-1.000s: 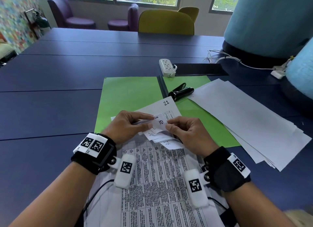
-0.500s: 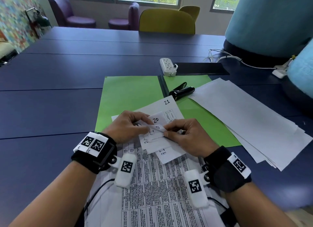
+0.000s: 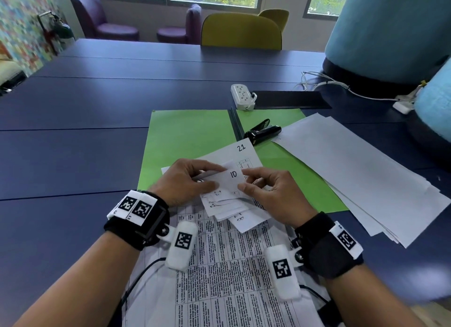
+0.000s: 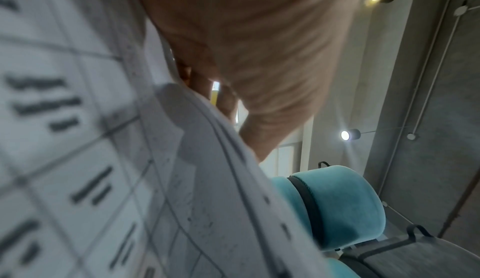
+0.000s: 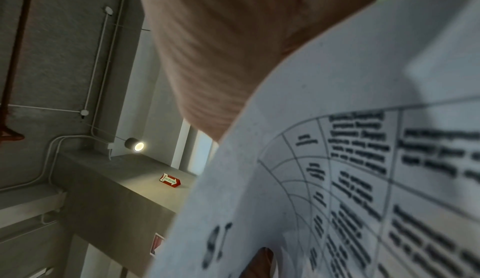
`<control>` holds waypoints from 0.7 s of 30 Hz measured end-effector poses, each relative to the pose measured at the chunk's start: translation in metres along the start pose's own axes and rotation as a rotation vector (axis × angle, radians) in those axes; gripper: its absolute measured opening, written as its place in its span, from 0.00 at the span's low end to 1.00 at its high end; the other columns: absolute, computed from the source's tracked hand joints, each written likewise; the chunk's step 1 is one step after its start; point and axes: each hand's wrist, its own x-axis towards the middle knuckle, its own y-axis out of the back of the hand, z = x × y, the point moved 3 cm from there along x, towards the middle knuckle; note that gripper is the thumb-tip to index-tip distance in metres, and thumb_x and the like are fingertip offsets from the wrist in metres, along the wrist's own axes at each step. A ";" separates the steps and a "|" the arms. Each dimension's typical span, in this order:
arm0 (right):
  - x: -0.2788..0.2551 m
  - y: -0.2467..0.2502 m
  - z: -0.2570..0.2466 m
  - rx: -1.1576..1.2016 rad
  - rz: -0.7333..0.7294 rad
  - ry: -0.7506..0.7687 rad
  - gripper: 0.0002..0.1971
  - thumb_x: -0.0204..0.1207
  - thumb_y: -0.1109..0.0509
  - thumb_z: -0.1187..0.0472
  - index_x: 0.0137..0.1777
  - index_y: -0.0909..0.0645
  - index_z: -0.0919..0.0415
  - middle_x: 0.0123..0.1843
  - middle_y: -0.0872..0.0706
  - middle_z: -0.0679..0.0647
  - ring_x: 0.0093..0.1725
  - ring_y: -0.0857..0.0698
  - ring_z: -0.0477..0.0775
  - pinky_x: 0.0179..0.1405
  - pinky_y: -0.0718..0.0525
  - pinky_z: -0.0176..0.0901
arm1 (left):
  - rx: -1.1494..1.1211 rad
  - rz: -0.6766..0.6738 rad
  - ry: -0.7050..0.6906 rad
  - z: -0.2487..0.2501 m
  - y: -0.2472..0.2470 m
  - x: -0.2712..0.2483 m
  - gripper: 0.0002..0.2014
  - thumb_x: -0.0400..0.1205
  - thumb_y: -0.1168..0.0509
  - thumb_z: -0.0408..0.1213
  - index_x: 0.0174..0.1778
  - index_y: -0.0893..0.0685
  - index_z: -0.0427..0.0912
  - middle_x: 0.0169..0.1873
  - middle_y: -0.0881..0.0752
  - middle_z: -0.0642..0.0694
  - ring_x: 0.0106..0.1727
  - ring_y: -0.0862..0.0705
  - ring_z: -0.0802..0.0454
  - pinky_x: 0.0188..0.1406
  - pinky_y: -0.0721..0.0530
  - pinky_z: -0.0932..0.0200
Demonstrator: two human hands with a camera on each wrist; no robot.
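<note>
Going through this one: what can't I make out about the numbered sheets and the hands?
- Head view: numbers on the fanned sheets under the sheet marked 10, covered by it and the right hand.
- Head view: the printed table, text too small.
- Left wrist view: left hand fingertips, hidden by the palm and the blurred fanned sheets.
- Right wrist view: right hand's grip, hidden behind the fanned sheets.
</note>
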 end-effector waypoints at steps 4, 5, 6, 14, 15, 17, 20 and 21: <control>0.000 0.001 0.000 -0.061 -0.024 0.023 0.14 0.68 0.18 0.56 0.54 0.10 0.49 0.46 0.11 0.50 0.39 0.17 0.43 0.38 0.15 0.33 | -0.018 0.056 -0.034 -0.003 0.002 0.002 0.10 0.71 0.21 0.23 0.37 0.06 0.45 0.52 0.07 0.48 0.54 0.09 0.45 0.60 0.11 0.49; 0.000 0.001 0.001 -0.060 -0.021 0.024 0.13 0.68 0.18 0.55 0.53 0.09 0.49 0.46 0.10 0.49 0.39 0.17 0.43 0.38 0.15 0.33 | 0.001 0.056 -0.042 -0.004 0.002 0.003 0.10 0.71 0.20 0.23 0.35 0.06 0.44 0.53 0.08 0.49 0.55 0.09 0.46 0.62 0.12 0.49; 0.000 0.001 0.001 -0.043 -0.015 0.019 0.11 0.69 0.18 0.54 0.52 0.09 0.48 0.45 0.09 0.50 0.38 0.16 0.44 0.37 0.15 0.35 | 0.024 0.053 -0.047 -0.004 0.003 0.003 0.10 0.70 0.19 0.24 0.34 0.07 0.44 0.54 0.08 0.50 0.55 0.09 0.48 0.63 0.12 0.49; 0.000 0.001 0.000 -0.043 -0.004 0.008 0.04 0.76 0.23 0.57 0.49 0.10 0.50 0.43 0.10 0.58 0.35 0.19 0.41 0.36 0.17 0.33 | 0.069 0.032 -0.072 -0.007 0.004 0.005 0.08 0.71 0.19 0.27 0.34 0.07 0.44 0.54 0.09 0.60 0.58 0.10 0.56 0.60 0.14 0.59; 0.000 0.001 -0.001 -0.055 -0.014 0.020 0.04 0.75 0.22 0.58 0.49 0.10 0.50 0.43 0.10 0.52 0.36 0.19 0.38 0.37 0.17 0.30 | 0.052 0.034 -0.085 -0.007 0.004 0.005 0.07 0.71 0.19 0.27 0.34 0.07 0.43 0.56 0.10 0.61 0.59 0.10 0.55 0.62 0.14 0.56; -0.001 0.000 -0.001 -0.076 -0.038 0.029 0.04 0.75 0.22 0.59 0.47 0.10 0.49 0.42 0.10 0.48 0.37 0.18 0.38 0.38 0.17 0.29 | 0.049 0.050 -0.125 -0.005 0.004 0.003 0.07 0.69 0.17 0.28 0.34 0.06 0.44 0.61 0.11 0.62 0.62 0.12 0.57 0.66 0.16 0.51; -0.001 0.000 -0.001 -0.092 -0.059 0.024 0.02 0.75 0.22 0.58 0.45 0.08 0.50 0.42 0.08 0.52 0.39 0.15 0.44 0.41 0.16 0.35 | 0.048 0.079 -0.160 -0.003 0.005 0.001 0.09 0.67 0.16 0.28 0.33 0.06 0.46 0.64 0.13 0.62 0.65 0.14 0.59 0.70 0.18 0.44; 0.000 -0.001 -0.001 -0.102 -0.067 0.023 0.02 0.75 0.22 0.57 0.44 0.08 0.50 0.42 0.08 0.52 0.41 0.13 0.48 0.44 0.15 0.39 | 0.042 0.089 -0.165 -0.003 0.005 0.001 0.09 0.66 0.16 0.28 0.32 0.06 0.46 0.64 0.12 0.61 0.65 0.13 0.58 0.70 0.17 0.42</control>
